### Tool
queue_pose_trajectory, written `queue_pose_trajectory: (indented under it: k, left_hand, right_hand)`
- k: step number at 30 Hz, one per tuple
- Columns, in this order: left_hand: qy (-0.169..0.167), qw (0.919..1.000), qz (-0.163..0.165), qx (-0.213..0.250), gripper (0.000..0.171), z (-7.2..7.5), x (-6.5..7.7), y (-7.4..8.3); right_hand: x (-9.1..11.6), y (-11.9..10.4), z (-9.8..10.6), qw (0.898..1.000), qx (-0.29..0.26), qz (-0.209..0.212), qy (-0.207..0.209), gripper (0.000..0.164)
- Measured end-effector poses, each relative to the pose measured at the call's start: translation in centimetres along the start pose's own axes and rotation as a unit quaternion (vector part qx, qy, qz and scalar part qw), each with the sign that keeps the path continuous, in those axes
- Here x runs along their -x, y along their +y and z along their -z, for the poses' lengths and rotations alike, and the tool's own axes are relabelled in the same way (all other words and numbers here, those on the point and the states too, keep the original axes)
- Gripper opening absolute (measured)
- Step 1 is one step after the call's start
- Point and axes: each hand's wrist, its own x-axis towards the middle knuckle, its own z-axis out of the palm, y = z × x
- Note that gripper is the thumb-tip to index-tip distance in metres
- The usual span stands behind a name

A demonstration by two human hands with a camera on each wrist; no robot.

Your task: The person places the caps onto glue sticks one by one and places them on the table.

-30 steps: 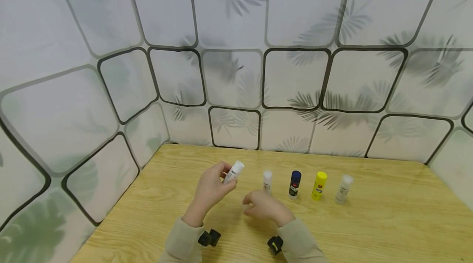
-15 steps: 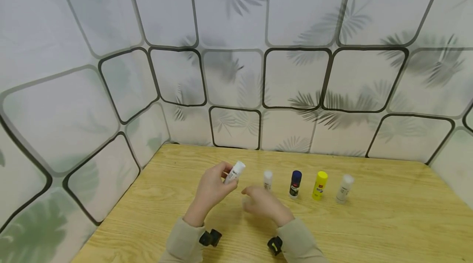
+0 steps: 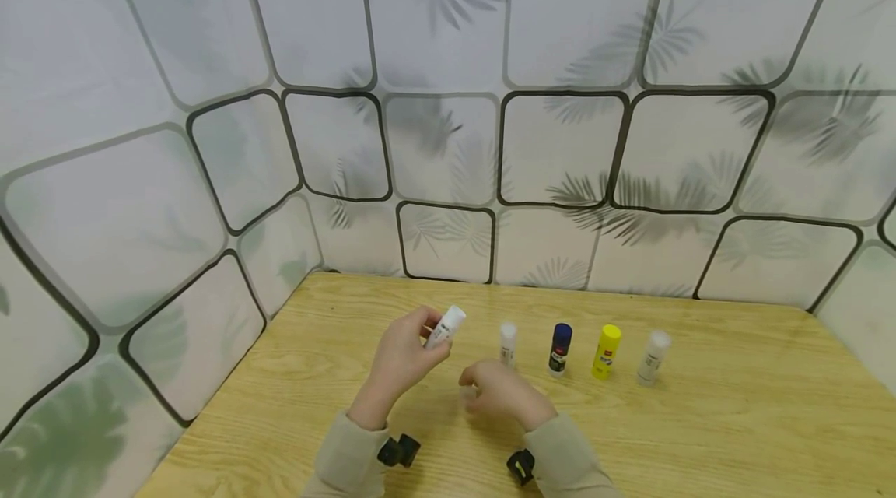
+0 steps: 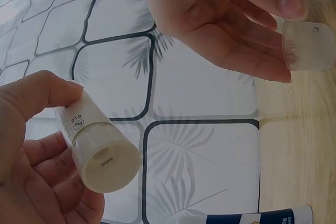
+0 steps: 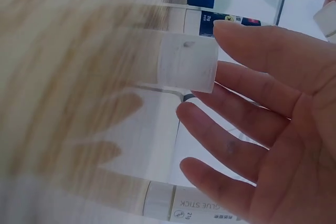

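My left hand [image 3: 404,358] grips a white glue stick [image 3: 445,327], tilted and held off the table. In the left wrist view, a hollow round end of this glue stick [image 4: 107,163] faces the camera. To its right and lower, my right hand [image 3: 507,391] pinches a translucent ribbed cap [image 5: 188,62] between thumb and fingers. The cap is close above the tabletop or touching it; I cannot tell which. Its other fingers are spread and loosely bent. Just behind the right hand stands a white glue stick [image 3: 507,342].
Further right in the row stand a navy-capped glue stick [image 3: 559,350], a yellow glue stick [image 3: 606,352] and a white glue stick with a pale cap [image 3: 653,358]. All are upright on the wooden table [image 3: 756,405]. A patterned cloth [image 3: 448,148] hangs behind the table.
The right hand shifted slightly and turned, then came back to nearly its earlier pose. The left hand and its glue stick have hardly moved; the standing glue sticks are unchanged.
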Motion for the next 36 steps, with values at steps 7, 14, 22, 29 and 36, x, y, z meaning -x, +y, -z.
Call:
queue_pose_trajectory:
  k: [7, 14, 22, 29, 36]
  left_hand:
    - [-0.005, 0.9999, -0.007, 0.009, 0.020, 0.1, 0.1, 0.2]
    - [-0.014, 0.9988, -0.044, 0.019, 0.019, 0.1, 0.1, 0.3]
    - [-0.041, 0.9972, -0.054, 0.031, 0.019, 0.2, 0.1, 0.3]
    - [-0.056, 0.9957, -0.067, 0.032, 0.020, 0.1, 0.1, 0.3]
    - [-0.061, 0.9948, -0.077, 0.027, 0.019, 0.1, 0.1, 0.3]
  right_hand:
    - [0.1, 0.1, 0.0, 1.000, 0.009, 0.014, -0.011, 0.022]
    - [0.3, 0.0, 0.5, 1.000, -0.017, 0.018, -0.005, 0.020]
    - [1.0, -0.6, 2.1, 0.994, -0.072, 0.061, 0.059, 0.021]
    - [1.4, -1.0, 3.0, 0.977, -0.123, 0.074, 0.158, 0.024]
    - [1.8, -1.1, 3.8, 0.962, -0.142, 0.054, 0.226, 0.025]
